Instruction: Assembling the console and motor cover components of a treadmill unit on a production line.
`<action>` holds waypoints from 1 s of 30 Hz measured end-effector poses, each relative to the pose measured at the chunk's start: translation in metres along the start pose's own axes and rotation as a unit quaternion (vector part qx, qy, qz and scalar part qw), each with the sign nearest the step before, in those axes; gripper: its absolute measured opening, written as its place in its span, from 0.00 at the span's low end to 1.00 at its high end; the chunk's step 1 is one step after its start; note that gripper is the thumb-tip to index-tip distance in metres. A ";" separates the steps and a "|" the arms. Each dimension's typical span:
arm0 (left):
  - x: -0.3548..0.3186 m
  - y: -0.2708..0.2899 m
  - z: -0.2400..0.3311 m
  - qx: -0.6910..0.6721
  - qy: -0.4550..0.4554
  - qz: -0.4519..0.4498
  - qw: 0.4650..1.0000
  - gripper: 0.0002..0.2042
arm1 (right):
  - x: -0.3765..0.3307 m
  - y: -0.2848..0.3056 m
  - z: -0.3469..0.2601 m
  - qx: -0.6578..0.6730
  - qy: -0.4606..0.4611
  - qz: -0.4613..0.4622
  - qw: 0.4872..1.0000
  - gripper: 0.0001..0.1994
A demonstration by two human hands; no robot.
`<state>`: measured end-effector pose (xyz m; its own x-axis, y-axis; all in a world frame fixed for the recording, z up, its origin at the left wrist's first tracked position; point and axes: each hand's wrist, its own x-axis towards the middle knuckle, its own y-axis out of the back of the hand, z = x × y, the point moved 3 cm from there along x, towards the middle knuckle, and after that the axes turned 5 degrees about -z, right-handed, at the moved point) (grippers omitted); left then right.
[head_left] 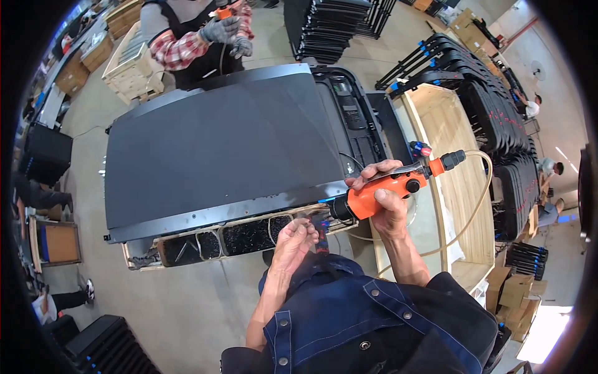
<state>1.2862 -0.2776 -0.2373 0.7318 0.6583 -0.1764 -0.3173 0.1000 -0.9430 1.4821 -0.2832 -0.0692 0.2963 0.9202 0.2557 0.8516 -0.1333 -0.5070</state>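
My right hand (pixel 392 209) is wrapped round an orange air screwdriver (pixel 381 194), whose black nose points left toward my other hand. A clear hose (pixel 489 181) loops from its back end. My left hand (pixel 291 244) has its fingertips pinched together just below the tool's nose; whatever they hold is too small to make out. Beyond both hands lies a treadmill base (pixel 224 137) with a dark flat deck and grey side rails. Along its near side runs a wooden parts tray (pixel 237 240) with small black pieces in its compartments.
Across the base stands a co-worker (pixel 199 37) in grey gloves, holding another orange tool. An open wooden crate (pixel 445 124) stands to the right, with stacked black frames (pixel 492 106) behind it. Another wooden crate (pixel 131 65) is at far left. More black frames (pixel 327 28) stand beyond the base.
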 end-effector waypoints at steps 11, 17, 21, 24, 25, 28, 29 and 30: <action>-0.018 -0.003 0.023 0.189 -0.070 0.098 0.975 0.10 | -0.016 0.008 0.038 0.060 -0.043 0.140 0.987 0.21; -0.030 0.015 0.061 0.379 -0.068 0.107 0.916 0.09 | -0.029 -0.026 0.062 -0.020 -0.062 0.153 0.986 0.21; -0.024 0.053 0.063 -0.146 0.070 0.058 0.985 0.10 | -0.016 -0.079 0.085 -0.053 0.014 0.043 0.998 0.21; -0.014 0.063 0.077 -0.211 0.059 0.060 0.974 0.12 | -0.004 -0.118 0.103 -0.165 0.040 -0.054 0.984 0.22; -0.013 0.068 0.084 -0.216 0.053 0.064 0.973 0.12 | 0.001 -0.132 0.110 -0.195 0.046 -0.081 0.976 0.22; -0.013 0.068 0.098 -0.194 0.069 0.097 0.974 0.13 | 0.014 -0.159 0.132 -0.260 0.027 -0.123 0.957 0.22; -0.015 0.064 0.103 -0.159 0.086 0.126 0.975 0.14 | 0.018 -0.165 0.139 -0.312 0.012 -0.163 0.936 0.23; -0.017 0.064 0.106 -0.151 0.087 0.132 0.976 0.12 | 0.022 -0.171 0.144 -0.320 0.016 -0.172 0.931 0.21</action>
<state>1.1897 -0.2034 -0.2652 0.7481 0.4916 -0.4457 -0.3360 -0.2985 -0.8933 1.2806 -0.1876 -0.0951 -0.0381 0.9389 0.3422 0.9789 -0.0338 0.2016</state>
